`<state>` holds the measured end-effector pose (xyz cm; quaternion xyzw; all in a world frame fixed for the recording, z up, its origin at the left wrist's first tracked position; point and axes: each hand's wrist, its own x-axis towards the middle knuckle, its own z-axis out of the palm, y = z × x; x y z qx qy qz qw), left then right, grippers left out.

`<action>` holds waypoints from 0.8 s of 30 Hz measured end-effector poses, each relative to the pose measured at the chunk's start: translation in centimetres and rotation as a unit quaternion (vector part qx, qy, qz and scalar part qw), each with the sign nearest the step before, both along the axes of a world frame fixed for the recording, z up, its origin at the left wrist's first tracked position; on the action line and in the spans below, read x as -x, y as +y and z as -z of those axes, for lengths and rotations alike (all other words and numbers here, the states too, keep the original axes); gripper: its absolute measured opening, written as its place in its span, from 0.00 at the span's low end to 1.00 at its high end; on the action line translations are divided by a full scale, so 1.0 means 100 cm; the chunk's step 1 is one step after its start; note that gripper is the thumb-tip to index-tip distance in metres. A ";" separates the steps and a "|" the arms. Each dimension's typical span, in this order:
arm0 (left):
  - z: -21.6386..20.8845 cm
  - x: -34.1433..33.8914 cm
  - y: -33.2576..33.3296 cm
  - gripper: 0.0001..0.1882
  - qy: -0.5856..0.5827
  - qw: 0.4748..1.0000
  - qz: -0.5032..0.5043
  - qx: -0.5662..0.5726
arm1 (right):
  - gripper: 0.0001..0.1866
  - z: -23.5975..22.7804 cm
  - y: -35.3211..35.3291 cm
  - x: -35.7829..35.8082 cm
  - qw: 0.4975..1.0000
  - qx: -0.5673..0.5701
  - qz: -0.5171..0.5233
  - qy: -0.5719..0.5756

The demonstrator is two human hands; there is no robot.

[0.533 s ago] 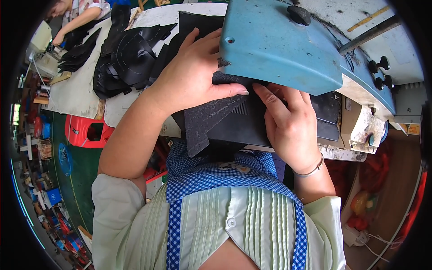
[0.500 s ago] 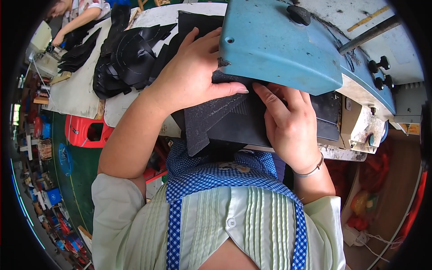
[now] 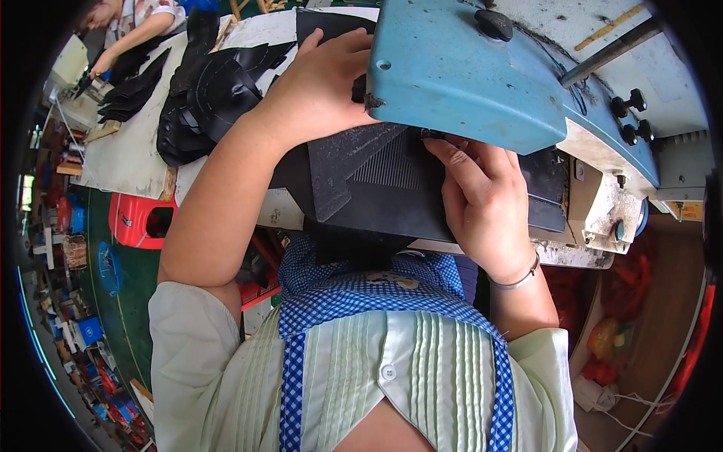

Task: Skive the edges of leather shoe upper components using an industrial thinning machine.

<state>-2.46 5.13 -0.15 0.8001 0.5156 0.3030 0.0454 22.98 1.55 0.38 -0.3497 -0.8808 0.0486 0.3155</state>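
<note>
Under the blue machine head (image 3: 467, 75) lies a flat black sheet piece (image 3: 392, 211), with a ribbed patch and a rough, angular strip (image 3: 335, 177) along its left side. My left hand (image 3: 320, 90) rests at the machine head's left edge, over black material, its outer finger stretched out; the thumb and the other fingertips are hidden by the housing. On the right, my right hand (image 3: 486, 200) is closed, with bent fingers reaching under the front edge of the head. Its fingertips meet a small dark part there, and what they grip is hidden.
Black cut pieces (image 3: 226, 90) are heaped on the white table (image 3: 151, 162) at left. A red plastic stool (image 3: 139, 218) stands below it. Another person's arm (image 3: 132, 45) works at the far left. Black knobs (image 3: 636, 113) stick out of the machine at right.
My left hand has moved up and away from the strip, its thumb now behind the machine head, uncovering more of the ribbed patch. The strip's lower end has shifted up. My right hand has barely moved.
</note>
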 end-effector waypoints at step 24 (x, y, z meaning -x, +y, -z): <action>0.049 0.063 -0.132 0.08 -0.582 0.812 -0.035 0.022 | 0.19 0.017 -0.048 0.044 0.955 -0.125 -0.264 0.042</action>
